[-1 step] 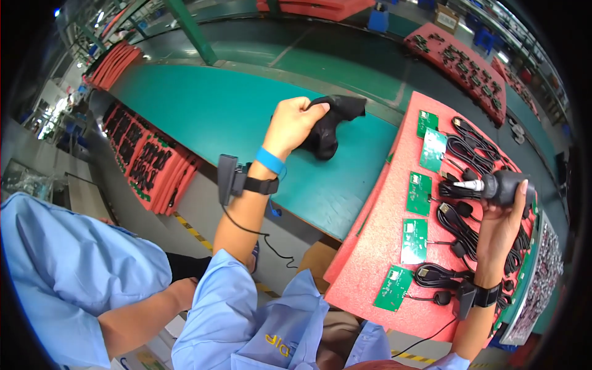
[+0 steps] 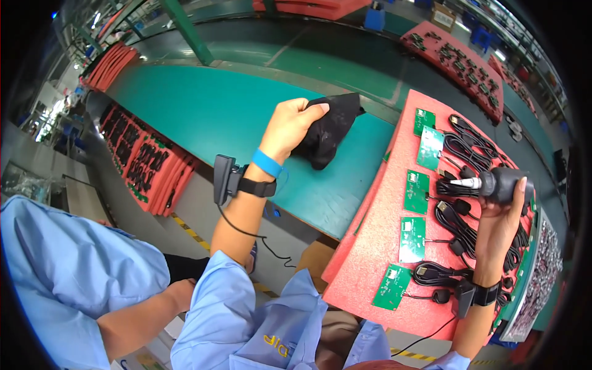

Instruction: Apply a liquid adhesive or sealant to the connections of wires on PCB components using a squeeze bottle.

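Observation:
My left hand (image 2: pixel 292 126) pinches a crumpled black cloth (image 2: pixel 333 126), which hangs above the green tabletop (image 2: pixel 240 111). Over the pink foam sheet at the right, my right hand (image 2: pixel 501 216) is closed around a dark squeeze bottle (image 2: pixel 507 186). The bottle lies sideways, its pale nozzle tip (image 2: pixel 466 183) pointing left. Beneath and beside it on the foam sheet (image 2: pixel 351 271) is a column of green circuit boards (image 2: pixel 417 192), each next to a coiled black cable (image 2: pixel 455 225).
Stacked pink foam sheets with black parts (image 2: pixel 145 163) stand at the left. Another person's arm (image 2: pixel 148 317) is close on my left. A tray of small parts (image 2: pixel 535 277) lies at the far right. Beyond the bench, another foam sheet (image 2: pixel 456 65) carries several boards.
The black cloth has swung and spread out under my left hand, its lower end hanging slightly lower. My right hand keeps the bottle in nearly the same place.

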### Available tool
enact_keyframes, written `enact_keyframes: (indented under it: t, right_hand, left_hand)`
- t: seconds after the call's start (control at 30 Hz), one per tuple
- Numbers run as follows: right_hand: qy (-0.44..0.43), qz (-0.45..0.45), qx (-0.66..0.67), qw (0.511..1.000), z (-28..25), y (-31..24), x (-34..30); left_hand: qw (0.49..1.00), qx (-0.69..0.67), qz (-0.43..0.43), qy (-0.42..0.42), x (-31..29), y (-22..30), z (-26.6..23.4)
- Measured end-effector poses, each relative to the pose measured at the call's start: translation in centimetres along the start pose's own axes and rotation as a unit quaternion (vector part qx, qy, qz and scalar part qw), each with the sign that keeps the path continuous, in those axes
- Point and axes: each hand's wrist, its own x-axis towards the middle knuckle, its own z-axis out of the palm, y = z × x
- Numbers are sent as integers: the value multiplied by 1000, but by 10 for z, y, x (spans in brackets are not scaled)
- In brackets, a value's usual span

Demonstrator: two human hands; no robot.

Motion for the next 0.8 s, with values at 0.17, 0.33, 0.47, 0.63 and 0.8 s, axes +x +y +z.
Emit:
enact_keyframes:
  t: [0.17, 0.33, 0.47, 0.63, 0.8]
  right_hand:
    - [-77, -3, -12, 997, 19, -6, -1]
    - [-95, 10, -19, 995, 55, -2, -7]
    - [-133, 17, -35, 990, 72, 10, -9]
    - [-151, 21, -95, 984, 82, 17, -12]
    - [-153, 3, -135, 979, 84, 20, -10]
  left_hand:
    - [927, -359, -42, -100, -21, 17, 12]
    - [911, -391, -19, -130, -37, 21, 21]
    - [908, -384, -11, -167, -52, 32, 24]
    - [890, -416, -6, -188, -65, 40, 27]
    - [934, -295, 104, -175, -68, 41, 31]
